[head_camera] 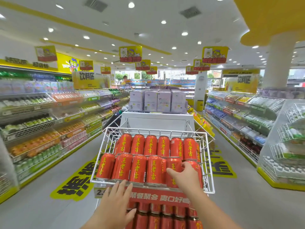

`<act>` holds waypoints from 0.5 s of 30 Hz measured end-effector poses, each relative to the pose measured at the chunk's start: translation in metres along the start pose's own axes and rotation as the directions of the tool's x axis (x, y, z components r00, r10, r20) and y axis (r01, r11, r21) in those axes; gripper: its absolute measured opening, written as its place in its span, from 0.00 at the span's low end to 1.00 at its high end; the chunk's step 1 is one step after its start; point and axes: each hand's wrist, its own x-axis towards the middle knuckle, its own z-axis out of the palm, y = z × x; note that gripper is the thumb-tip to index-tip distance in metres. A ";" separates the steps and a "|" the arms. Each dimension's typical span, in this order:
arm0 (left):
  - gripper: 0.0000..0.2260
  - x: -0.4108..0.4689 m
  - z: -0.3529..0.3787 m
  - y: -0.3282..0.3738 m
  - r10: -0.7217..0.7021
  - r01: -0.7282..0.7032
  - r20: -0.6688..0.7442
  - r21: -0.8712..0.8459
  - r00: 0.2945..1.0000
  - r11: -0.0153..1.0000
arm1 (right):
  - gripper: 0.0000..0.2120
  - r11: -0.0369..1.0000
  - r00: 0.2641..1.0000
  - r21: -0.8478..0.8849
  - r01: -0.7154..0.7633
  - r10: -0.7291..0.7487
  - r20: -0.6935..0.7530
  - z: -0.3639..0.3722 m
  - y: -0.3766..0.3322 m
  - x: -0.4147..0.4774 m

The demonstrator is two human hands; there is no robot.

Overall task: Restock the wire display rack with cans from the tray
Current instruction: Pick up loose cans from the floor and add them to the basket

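Fingers (186, 164) of R hand (184, 176) curl over a red can (173, 161), thumb on its left side: a wrap grip round the body, just under the top. That can sits in the rack (210, 162) front row, approx second from rack's right end, tight against its neighbours. Like the rest, its long axis runs from rack's front rim up & away from the person, base near the rim, top far.

L hand (115, 200) lies flat, fingers straight & close together, tips at rack's front rim left of centre, holding nothing. Its thumb sticks out over more cans (165, 217) below rack, under a red strip (158, 197). Whether those sit in the tray or a lower tier, can't tell.

Both rack rows look about full.

Prob. step: seating this can in its slot. R hand is already on it, so it's the nearer one; L would have to cross over. Move should follow the can's axis, sliding it down toward rack's front rim till the base meets wire. Risk is knocking the neighbours askew. Next can likely comes from below rack, where L hand is free & closest.
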 end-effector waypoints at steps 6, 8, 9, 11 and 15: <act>0.34 0.020 -0.017 0.005 0.014 -0.007 -0.116 0.060 0.993 0.998 | 0.27 0.997 0.999 -0.066 -0.025 0.027 0.019 0.009 0.001 0.029; 0.35 0.027 -0.019 0.007 0.020 -0.016 -0.153 0.028 0.988 0.999 | 0.20 0.996 0.999 -0.092 -0.022 0.025 0.032 0.012 0.001 0.034; 0.36 0.029 -0.021 0.008 0.025 -0.023 -0.164 0.020 0.986 1.000 | 0.20 0.994 0.999 -0.104 -0.023 0.028 0.043 0.014 0.000 0.034; 0.37 0.035 -0.025 0.009 0.046 -0.044 -0.188 0.012 0.981 0.999 | 0.22 0.993 0.999 -0.119 -0.020 0.025 0.041 0.016 -0.002 0.035; 0.41 0.044 -0.035 0.002 0.062 -0.060 -0.137 0.016 0.989 0.998 | 0.28 0.989 0.998 -0.145 -0.014 0.022 0.052 0.019 0.001 0.034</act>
